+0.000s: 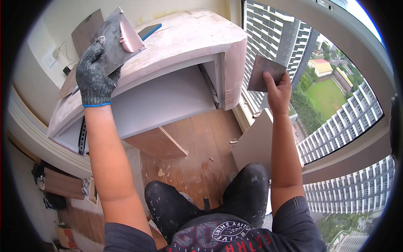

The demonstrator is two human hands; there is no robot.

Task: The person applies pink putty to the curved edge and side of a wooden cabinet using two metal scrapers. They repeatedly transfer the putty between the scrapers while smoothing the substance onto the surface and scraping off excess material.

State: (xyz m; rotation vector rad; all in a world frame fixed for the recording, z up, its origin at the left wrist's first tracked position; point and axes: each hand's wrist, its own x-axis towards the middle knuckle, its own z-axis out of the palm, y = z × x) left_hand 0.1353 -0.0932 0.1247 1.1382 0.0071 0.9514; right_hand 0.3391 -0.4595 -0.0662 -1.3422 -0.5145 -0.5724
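Observation:
My left hand [95,75], in a dark grey knitted glove with a blue cuff, grips a flat grey metal plate [110,50]. A lump of pinkish paste [131,38] sits on the plate's right side. Over by the window, my bare right hand [278,92] holds a thin square grey scraper blade [264,72], thumb on its face. Between my hands lies a desk-like cabinet [184,31] with a pinkish-white, smeared top and an open front. On that top, behind the plate, rests a blue-edged tool [151,30].
A large window [319,84] overlooking towers is at the right. Below the cabinet are a loose brown board [157,143] and a wooden floor [197,130] with scraps. A pale panel [254,140] leans by my right knee. A wall socket [50,59] is at the left.

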